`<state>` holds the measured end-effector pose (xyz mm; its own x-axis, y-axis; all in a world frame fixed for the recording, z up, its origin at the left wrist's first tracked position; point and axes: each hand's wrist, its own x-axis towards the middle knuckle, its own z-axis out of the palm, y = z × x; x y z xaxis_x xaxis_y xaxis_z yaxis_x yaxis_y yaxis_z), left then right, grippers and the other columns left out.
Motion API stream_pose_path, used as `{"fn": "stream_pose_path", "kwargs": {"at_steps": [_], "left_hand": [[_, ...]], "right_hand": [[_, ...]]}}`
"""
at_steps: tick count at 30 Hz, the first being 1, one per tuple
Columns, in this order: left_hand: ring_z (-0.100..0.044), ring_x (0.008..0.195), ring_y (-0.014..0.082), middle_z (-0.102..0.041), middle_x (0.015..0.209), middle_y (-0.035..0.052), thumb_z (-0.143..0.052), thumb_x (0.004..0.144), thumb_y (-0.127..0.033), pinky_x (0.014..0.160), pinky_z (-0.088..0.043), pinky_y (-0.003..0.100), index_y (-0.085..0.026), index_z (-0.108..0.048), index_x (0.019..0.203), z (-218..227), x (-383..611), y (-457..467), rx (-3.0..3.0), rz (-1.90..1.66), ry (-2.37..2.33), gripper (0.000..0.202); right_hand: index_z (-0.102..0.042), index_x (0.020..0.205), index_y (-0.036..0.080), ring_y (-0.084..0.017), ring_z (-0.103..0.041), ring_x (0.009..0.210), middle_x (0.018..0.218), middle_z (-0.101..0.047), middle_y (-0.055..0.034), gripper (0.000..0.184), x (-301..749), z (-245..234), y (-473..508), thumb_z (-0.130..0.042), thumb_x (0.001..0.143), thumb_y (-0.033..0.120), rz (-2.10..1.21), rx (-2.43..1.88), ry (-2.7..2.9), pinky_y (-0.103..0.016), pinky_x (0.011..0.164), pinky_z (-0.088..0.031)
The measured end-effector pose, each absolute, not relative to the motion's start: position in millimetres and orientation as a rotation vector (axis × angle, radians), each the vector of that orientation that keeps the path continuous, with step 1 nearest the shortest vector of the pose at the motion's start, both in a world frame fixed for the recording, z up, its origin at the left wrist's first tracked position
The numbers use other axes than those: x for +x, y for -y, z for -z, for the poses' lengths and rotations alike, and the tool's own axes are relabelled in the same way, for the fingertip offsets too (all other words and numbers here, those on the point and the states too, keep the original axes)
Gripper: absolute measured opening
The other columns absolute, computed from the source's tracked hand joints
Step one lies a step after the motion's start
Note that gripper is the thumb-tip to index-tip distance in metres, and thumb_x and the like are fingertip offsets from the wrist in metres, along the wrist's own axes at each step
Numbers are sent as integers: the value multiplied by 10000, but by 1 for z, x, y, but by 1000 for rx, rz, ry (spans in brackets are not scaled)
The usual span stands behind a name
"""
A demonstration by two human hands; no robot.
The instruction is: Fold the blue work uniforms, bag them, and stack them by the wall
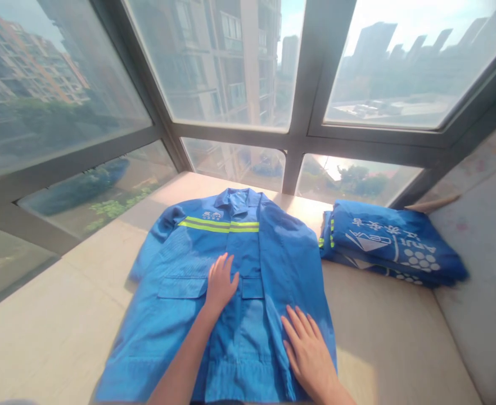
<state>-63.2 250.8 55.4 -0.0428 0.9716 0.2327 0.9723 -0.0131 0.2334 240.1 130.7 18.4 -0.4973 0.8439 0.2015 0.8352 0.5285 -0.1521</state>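
Head view: blue jacket [248,332] lies front up on the window ledge [378,332], collar [239,200] at the far end. Left hand [221,283] rests on its middle, grip uncurled, fingers extended; right hand [308,349] lies flat on the near right side, grip likewise uncurled. Folded blue garments [374,225] (white print facing up) sit far right, just beside the jacket.
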Motion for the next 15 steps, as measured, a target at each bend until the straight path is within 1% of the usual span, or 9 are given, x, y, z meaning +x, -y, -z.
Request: {"fn": "stream_pose_path", "kwargs": {"at_steps": [2, 6, 8, 10, 11, 13, 15], "left_hand": [[-500, 1362, 322, -547, 1445, 192, -486, 918, -301, 1141, -407, 479, -126, -564, 1370, -60, -123, -225, -1950, 591, 2324, 492], [-493, 1361, 364, -527, 1420, 261, -451, 902, -375, 1148, -398, 490, -51, -542, 1348, -68, -233, -173, -1509, 669, 2561, 558], [-479, 1374, 380, -549, 1385, 277, -486, 865, -375, 1159, -379, 501, -38, -537, 1329, -69, -270, -153, -1347, 721, 2719, 576], [-465, 1386, 397, -570, 1359, 280, -547, 819, -378, 1150, -382, 517, -52, -539, 1310, -70, -293, -141, -1148, 846, 2903, 589], [-474, 1380, 398, -581, 1350, 268, -577, 801, -384, 1125, -410, 518, -76, -540, 1304, -70, -300, -139, -1034, 957, 2988, 590], [-567, 1295, 370, -634, 1291, 215, -620, 785, -404, 1013, -509, 478, -148, -556, 1282, -71, -307, -142, -860, 1217, 3095, 562], [-685, 1098, 327, -709, 1133, 153, -675, 750, -408, 838, -576, 414, -195, -598, 1209, -72, -309, -152, -779, 1449, 3162, 512]], "right_hand": [[-500, 1489, 294, -286, -423, 1439, 1598, -414, -21, 508, 245, -14, -131, -497, 982, 314, -12, -1395, 2518, -458, 1148, -359], [-502, 1490, 296, -279, -442, 1427, 1598, -411, -10, 508, 262, -9, -131, -499, 985, 354, 73, -1323, 2530, -443, 1135, -377], [-494, 1497, 297, -277, -444, 1426, 1604, -399, -7, 522, 274, -7, -130, -509, 980, 369, 109, -1285, 2543, -436, 1131, -383], [-478, 1509, 301, -278, -445, 1427, 1607, -392, -4, 541, 287, -5, -131, -520, 975, 377, 138, -1246, 2563, -431, 1125, -391], [-469, 1516, 302, -279, -445, 1427, 1607, -392, -3, 552, 294, -3, -131, -526, 972, 381, 150, -1226, 2574, -429, 1120, -397], [-450, 1529, 304, -280, -449, 1426, 1604, -398, -5, 574, 304, -1, -132, -538, 968, 388, 163, -1191, 2598, -420, 1107, -414], [-437, 1538, 304, -281, -455, 1422, 1600, -405, -10, 590, 311, 1, -133, -548, 966, 393, 170, -1171, 2611, -411, 1094, -431]]}}
